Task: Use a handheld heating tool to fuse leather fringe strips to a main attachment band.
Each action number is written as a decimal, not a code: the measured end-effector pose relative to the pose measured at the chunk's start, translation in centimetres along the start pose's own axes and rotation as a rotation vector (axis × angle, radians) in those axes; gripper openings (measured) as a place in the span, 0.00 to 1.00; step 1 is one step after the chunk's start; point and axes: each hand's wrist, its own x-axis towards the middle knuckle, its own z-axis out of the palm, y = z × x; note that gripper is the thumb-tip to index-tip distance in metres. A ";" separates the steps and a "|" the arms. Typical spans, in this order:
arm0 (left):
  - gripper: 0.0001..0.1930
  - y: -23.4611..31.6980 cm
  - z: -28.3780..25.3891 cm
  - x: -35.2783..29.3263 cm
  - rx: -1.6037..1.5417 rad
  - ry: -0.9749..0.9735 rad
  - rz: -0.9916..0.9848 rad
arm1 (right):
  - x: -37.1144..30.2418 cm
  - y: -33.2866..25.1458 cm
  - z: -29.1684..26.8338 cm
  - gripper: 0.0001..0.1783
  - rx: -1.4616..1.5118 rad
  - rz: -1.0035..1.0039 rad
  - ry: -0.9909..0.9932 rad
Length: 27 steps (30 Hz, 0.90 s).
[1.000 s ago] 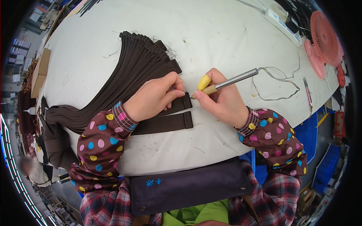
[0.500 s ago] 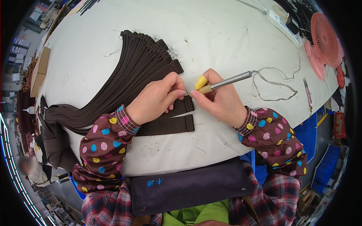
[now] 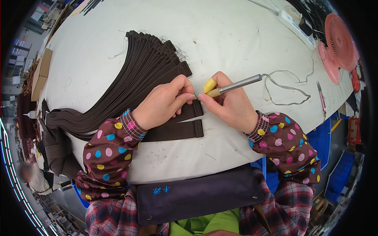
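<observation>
Over the ends of the dark brown straps, my left hand point(image 3: 165, 100) has thumb and index finger pinched together. A thin loose thread point(image 3: 197, 94) seems to show at those fingertips, though it is very small. Close beside them, my right hand point(image 3: 232, 104) grips a corded pen-shaped tool point(image 3: 241, 83) with a metal barrel and tan lower part. Its tip is hidden between the hands. The right index finger wears a yellow finger cover point(image 3: 210, 85). One strap end point(image 3: 197, 108) with stitched trim lies under the left hand, and another strap end point(image 3: 198, 129) lies nearer me.
Many brown straps point(image 3: 130, 74) fan out to the left, gathered in a bundle. At the right are a pink fan point(image 3: 339, 41), a white power strip point(image 3: 295, 27), the tool's grey cord point(image 3: 289, 88) and small tweezers or snips point(image 3: 321, 96). A cardboard box point(image 3: 41, 74) stands far left.
Both hands stay almost in place. The tool's rear end has shifted very slightly to the left, and the left fingertips have moved slightly toward the right hand.
</observation>
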 end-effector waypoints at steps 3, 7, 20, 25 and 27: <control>0.06 -0.1 0.0 0.0 0.005 0.000 0.011 | 0.0 0.0 0.0 0.15 0.000 -0.003 0.003; 0.07 0.1 0.1 0.0 -0.009 0.009 0.000 | -0.1 -0.5 -0.2 0.11 0.013 0.080 -0.053; 0.09 0.6 1.2 0.2 0.235 0.157 0.048 | -0.3 -0.2 -0.6 0.12 0.163 0.029 0.086; 0.09 0.0 0.9 0.0 0.039 0.140 -0.038 | -0.3 -0.4 -0.5 0.11 0.174 0.057 -0.016; 0.09 0.1 0.9 0.0 -0.036 0.117 -0.112 | -0.2 -0.4 -0.5 0.12 0.154 0.055 -0.009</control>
